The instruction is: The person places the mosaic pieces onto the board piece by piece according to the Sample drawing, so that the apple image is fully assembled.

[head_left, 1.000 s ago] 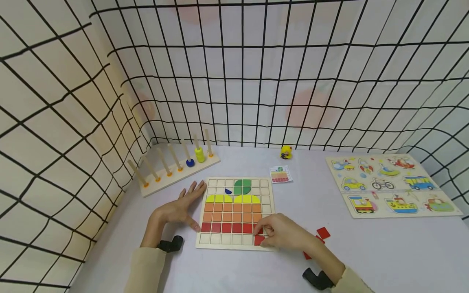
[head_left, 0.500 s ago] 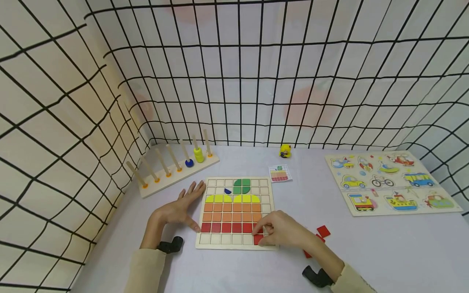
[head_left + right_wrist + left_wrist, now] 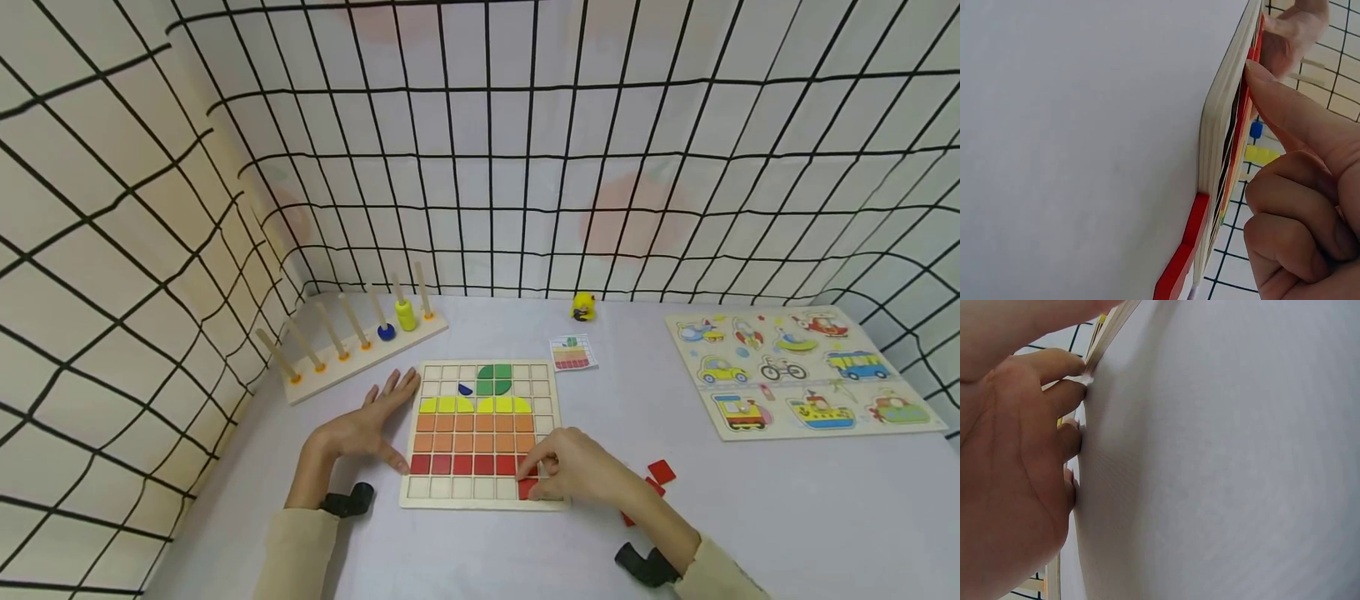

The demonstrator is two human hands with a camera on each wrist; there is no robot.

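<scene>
A square wooden grid board (image 3: 480,504) lies in the middle of the head view, its cells filled with orange, yellow, green and dark red tiles in an apple-like picture. My right hand (image 3: 576,467) pinches a red square tile (image 3: 526,489) between thumb and forefinger at the board's bottom row, near the right corner. In the right wrist view the thumb (image 3: 1272,87) sits at the board's edge, and the other fingers are curled in. Along the board's left edge my left hand (image 3: 360,432) rests with spread fingers, thumb near the lower left corner.
Several loose red tiles (image 3: 662,472) lie right of the board, partly behind the right forearm. Behind it are a small picture card (image 3: 573,353) and a yellow toy duck (image 3: 583,307). A peg stand (image 3: 337,371) stands at the left, a vehicle puzzle board (image 3: 802,375) at the right.
The whole view has shifted slightly. Both hands keep nearly the same place at the board, with the right thumb and forefinger still at the red tile.
</scene>
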